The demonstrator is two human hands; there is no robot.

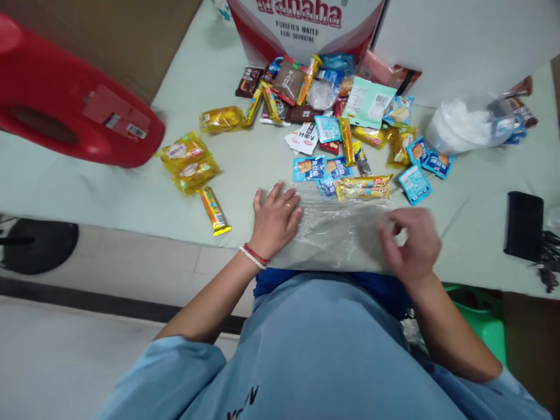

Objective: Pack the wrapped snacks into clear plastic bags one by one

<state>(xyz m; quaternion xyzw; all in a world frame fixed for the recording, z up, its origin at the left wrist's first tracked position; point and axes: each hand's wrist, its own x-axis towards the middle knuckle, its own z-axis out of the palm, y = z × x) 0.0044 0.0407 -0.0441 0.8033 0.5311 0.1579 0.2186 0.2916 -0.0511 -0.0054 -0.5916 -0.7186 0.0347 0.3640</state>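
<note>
A clear plastic bag lies flat and creased at the table's front edge. My left hand rests palm down on its left side, fingers spread. At the bag's right side my right hand, slightly blurred, is closed with thumb and forefinger pinched at the bag's edge. Just beyond the bag lie yellow-wrapped snack bars and blue snack packets, some touching its far edge. Left of my left hand is a single yellow-and-orange wrapped bar.
A pile of wrapped snacks stands before a white-and-red water carton. Yellow packets lie near a large red jug at left. Toward the right are a clear plastic bowl, a black phone-like object and keys.
</note>
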